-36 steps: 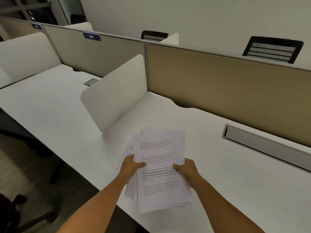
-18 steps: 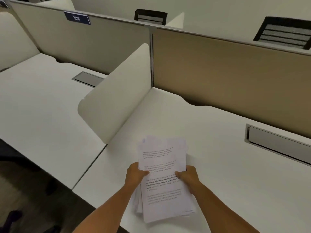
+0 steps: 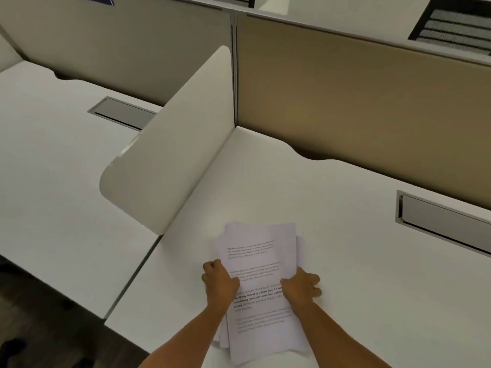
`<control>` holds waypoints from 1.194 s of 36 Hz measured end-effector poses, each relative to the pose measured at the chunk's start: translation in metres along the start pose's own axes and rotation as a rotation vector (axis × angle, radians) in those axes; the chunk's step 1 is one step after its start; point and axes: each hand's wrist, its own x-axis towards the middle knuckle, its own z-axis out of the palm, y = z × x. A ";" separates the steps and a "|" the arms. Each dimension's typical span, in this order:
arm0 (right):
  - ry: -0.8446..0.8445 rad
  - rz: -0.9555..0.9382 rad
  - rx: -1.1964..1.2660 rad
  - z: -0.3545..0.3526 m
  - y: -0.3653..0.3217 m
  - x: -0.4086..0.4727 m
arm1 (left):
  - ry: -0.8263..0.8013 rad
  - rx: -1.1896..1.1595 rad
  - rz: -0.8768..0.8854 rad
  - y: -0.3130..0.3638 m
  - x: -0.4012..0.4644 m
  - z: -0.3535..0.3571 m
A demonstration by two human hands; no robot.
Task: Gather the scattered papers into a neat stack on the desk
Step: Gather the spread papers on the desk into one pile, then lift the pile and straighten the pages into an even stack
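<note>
A loose stack of white printed papers (image 3: 261, 261) is held low over the white desk (image 3: 372, 274), near its front edge. My left hand (image 3: 219, 281) grips the stack's left edge, thumb on top. On the right edge, my right hand (image 3: 301, 286) does the same. The sheets are roughly squared, but some edges stick out at the top and at the lower left. I cannot tell whether the stack rests on the desk or hangs just above it.
A cream side divider (image 3: 172, 155) stands left of the papers. A tan back partition (image 3: 358, 102) closes the far side. A grey cable tray (image 3: 441, 221) is set into the desk at right, and another cable tray (image 3: 122, 112) sits in the neighbouring desk.
Both hands kept their grip while the stack came over the desk, further from its front edge. The fanned sheets at the left have drawn closer under the top page. The view tilted down.
</note>
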 end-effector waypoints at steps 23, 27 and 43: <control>-0.276 -0.063 0.605 -0.032 0.015 0.013 | -0.346 -0.743 0.076 -0.004 0.008 -0.020; -0.340 -0.125 0.705 -0.052 0.030 0.008 | -0.452 -0.766 0.195 0.009 -0.006 -0.034; -0.386 -0.658 0.670 -0.169 0.096 -0.040 | -0.470 -0.565 0.513 0.078 -0.089 -0.058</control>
